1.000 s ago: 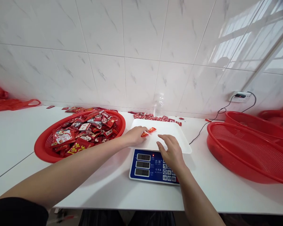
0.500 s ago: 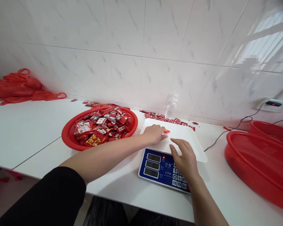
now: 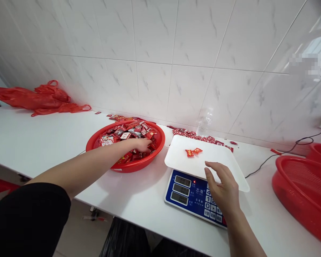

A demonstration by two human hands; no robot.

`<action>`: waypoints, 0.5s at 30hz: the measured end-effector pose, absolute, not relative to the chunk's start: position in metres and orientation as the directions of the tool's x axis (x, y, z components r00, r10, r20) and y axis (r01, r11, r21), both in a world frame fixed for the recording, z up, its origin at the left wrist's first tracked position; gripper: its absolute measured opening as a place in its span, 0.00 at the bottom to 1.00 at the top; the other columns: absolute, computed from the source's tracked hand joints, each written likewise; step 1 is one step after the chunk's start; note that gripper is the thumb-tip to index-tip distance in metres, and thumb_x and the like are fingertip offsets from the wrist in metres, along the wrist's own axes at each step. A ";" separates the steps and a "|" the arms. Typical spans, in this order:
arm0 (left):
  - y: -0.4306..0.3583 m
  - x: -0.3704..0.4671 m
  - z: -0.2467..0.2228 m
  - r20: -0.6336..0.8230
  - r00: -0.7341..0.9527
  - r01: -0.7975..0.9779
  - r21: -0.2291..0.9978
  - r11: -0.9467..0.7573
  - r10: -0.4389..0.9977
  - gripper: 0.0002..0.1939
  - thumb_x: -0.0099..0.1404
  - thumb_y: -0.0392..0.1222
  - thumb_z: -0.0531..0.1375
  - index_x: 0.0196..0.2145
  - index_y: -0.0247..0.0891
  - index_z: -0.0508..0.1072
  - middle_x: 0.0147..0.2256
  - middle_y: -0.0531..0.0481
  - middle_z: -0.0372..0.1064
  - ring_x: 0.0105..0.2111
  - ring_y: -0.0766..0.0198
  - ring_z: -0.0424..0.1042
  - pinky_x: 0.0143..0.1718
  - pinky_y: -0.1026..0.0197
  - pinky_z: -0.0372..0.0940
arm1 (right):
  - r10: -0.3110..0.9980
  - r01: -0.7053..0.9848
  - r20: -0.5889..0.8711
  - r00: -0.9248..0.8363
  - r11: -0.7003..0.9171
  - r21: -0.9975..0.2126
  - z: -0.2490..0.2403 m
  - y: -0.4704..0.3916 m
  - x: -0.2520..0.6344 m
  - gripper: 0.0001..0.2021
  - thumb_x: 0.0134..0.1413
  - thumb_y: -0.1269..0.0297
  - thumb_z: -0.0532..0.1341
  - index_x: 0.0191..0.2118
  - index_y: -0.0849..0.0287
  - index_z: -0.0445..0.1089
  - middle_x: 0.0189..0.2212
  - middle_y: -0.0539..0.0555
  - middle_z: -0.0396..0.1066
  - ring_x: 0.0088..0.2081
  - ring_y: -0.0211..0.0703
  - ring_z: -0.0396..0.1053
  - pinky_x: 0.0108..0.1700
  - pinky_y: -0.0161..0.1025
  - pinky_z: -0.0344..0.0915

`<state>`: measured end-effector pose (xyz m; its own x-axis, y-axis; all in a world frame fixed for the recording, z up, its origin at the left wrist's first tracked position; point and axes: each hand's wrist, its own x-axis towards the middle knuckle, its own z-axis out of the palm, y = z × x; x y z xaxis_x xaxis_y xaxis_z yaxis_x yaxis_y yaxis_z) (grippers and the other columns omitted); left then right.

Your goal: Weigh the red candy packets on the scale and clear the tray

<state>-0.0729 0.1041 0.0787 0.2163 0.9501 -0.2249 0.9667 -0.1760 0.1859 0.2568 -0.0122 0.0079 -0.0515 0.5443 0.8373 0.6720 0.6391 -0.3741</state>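
My left hand (image 3: pixel 143 145) reaches into a red basket (image 3: pixel 96 142) full of small red packets (image 3: pixel 125 135). Its thumb and fingers are apart over the packets; the fingertips are partly lost among them, and I see nothing gripped. To the right stands a blue digital scale (image 3: pixel 188 194) with a white weighing tray (image 3: pixel 219 153). A red wrapped candy (image 3: pixel 189 153) lies on the tray, touching a second candy (image 3: pixel 197 151). My right hand (image 3: pixel 223 184) hovers over the scale's keypad and the tray's front edge, open, thumb and fingers spread, holding nothing.
Loose red packets (image 3: pixel 187 134) lie along the wall behind the scale. Red plastic bags (image 3: pixel 40 98) are heaped at the back left. Red baskets (image 3: pixel 299 192) stand at the right, with a black cable (image 3: pixel 267 162) running behind. A clear plastic bottle (image 3: pixel 205 121) stands by the wall.
My left hand has moved left from the tray into the basket, uncovering two candies on the tray. My right hand stays open near the keypad. The view has shifted left.
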 end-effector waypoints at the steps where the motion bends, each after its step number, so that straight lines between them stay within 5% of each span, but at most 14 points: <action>1: 0.101 -0.074 0.075 -0.250 0.205 0.971 0.171 -0.166 0.946 0.29 0.50 0.42 0.64 0.51 0.36 0.72 0.52 0.35 0.68 0.48 0.43 0.70 0.46 0.52 0.65 | 0.544 0.671 0.838 -0.050 0.640 -0.375 0.008 -0.012 0.257 0.09 0.60 0.66 0.59 0.46 0.55 0.71 0.40 0.53 0.73 0.45 0.45 0.69 0.47 0.45 0.68; 4: 0.094 -0.071 0.067 -0.301 0.175 0.981 0.139 -0.139 0.937 0.39 0.49 0.42 0.63 0.60 0.41 0.63 0.64 0.33 0.49 0.57 0.35 0.60 0.50 0.44 0.62 | 0.543 0.669 0.839 -0.044 0.639 -0.379 0.007 -0.010 0.257 0.09 0.60 0.67 0.59 0.46 0.55 0.71 0.39 0.54 0.73 0.44 0.45 0.69 0.47 0.44 0.68; 6: 0.092 -0.069 0.067 -0.340 0.166 0.983 0.134 -0.127 0.926 0.40 0.47 0.39 0.63 0.60 0.44 0.64 0.65 0.34 0.46 0.55 0.32 0.62 0.47 0.43 0.64 | 0.539 0.668 0.841 -0.043 0.641 -0.377 0.006 -0.009 0.257 0.09 0.60 0.67 0.59 0.46 0.55 0.71 0.39 0.54 0.74 0.44 0.45 0.69 0.47 0.44 0.68; 12: 0.091 -0.070 0.072 -0.438 0.196 0.972 0.206 -0.114 0.877 0.32 0.46 0.39 0.62 0.52 0.39 0.71 0.46 0.35 0.72 0.36 0.42 0.74 0.34 0.51 0.69 | 0.548 0.661 0.836 -0.041 0.642 -0.389 0.005 -0.009 0.258 0.09 0.60 0.67 0.59 0.46 0.55 0.71 0.40 0.54 0.73 0.45 0.46 0.69 0.46 0.45 0.68; 15: 0.097 -0.070 0.070 -0.397 0.177 0.967 0.240 -0.085 0.901 0.39 0.46 0.42 0.62 0.58 0.34 0.63 0.48 0.32 0.70 0.38 0.44 0.74 0.36 0.53 0.69 | 0.552 0.654 0.833 -0.043 0.646 -0.395 0.005 -0.010 0.258 0.09 0.60 0.67 0.59 0.46 0.55 0.71 0.39 0.54 0.73 0.45 0.46 0.69 0.46 0.45 0.68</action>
